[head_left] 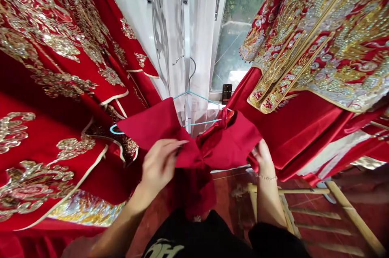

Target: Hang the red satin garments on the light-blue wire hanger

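Note:
A plain dark-red garment (225, 140) is draped over a light blue hanger (199, 98) in front of me. My left hand (159, 167) pinches its left fold between thumb and fingers near the middle. At the garment's right edge, my right hand (263, 156), with a thin bracelet on the wrist, is closed on the cloth. The hanger's metal hook (191, 69) points up toward the white curtain. Part of the garment hangs down between my arms.
Red robes with gold and silver embroidery hang close on the left (54, 88) and right (319, 39). A white curtain (194, 27) and window are straight ahead, with a small dark phone (226, 93) on the sill. A bamboo chair (304, 209) stands at lower right.

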`<action>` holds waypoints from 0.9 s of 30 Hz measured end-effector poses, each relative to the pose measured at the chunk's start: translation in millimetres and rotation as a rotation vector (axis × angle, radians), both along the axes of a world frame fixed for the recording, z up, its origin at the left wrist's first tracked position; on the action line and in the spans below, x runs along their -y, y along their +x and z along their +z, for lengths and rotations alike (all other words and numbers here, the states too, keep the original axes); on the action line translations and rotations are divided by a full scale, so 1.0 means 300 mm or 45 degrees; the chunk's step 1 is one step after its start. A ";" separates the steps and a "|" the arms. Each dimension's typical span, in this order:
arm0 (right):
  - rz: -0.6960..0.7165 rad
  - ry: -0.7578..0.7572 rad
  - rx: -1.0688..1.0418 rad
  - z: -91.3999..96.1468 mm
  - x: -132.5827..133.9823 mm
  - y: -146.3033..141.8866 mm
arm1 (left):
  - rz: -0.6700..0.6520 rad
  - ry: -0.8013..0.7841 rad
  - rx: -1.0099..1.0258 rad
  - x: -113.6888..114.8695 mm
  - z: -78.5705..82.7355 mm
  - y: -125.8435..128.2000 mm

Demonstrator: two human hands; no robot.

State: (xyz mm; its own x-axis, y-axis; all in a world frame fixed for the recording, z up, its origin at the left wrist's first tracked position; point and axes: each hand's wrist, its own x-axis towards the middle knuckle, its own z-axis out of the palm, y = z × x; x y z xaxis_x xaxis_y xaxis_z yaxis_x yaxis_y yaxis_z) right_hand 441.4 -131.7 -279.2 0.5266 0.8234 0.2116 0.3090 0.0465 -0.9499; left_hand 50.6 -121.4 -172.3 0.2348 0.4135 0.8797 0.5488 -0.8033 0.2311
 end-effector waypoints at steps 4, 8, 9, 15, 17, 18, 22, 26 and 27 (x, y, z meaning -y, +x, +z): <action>-0.155 -0.021 -0.051 0.075 -0.006 0.025 | -0.103 0.105 -0.691 -0.143 0.229 0.269; -0.115 0.131 0.194 0.222 -0.151 -0.076 | 0.074 -0.089 -1.154 -0.303 0.345 0.469; -0.067 0.064 0.324 0.252 -0.204 -0.110 | 0.101 -0.187 -1.254 -0.329 0.358 0.499; 0.118 -0.292 0.552 0.302 -0.453 -0.195 | 0.212 -0.327 -1.308 -0.399 0.365 0.538; 0.103 -0.242 0.542 0.323 -0.465 -0.177 | 0.184 -0.314 -1.319 -0.409 0.350 0.529; 0.069 -0.197 0.569 0.346 -0.456 -0.167 | 0.157 -0.301 -1.315 -0.412 0.341 0.525; -0.045 -0.017 0.875 0.495 -0.369 -0.184 | 0.067 -0.195 -1.209 -0.410 0.306 0.523; -0.023 0.062 1.080 0.634 -0.302 -0.288 | 0.035 -0.233 -1.187 -0.390 0.311 0.526; -0.016 0.074 1.091 0.655 -0.295 -0.311 | 0.020 -0.256 -1.198 -0.379 0.317 0.520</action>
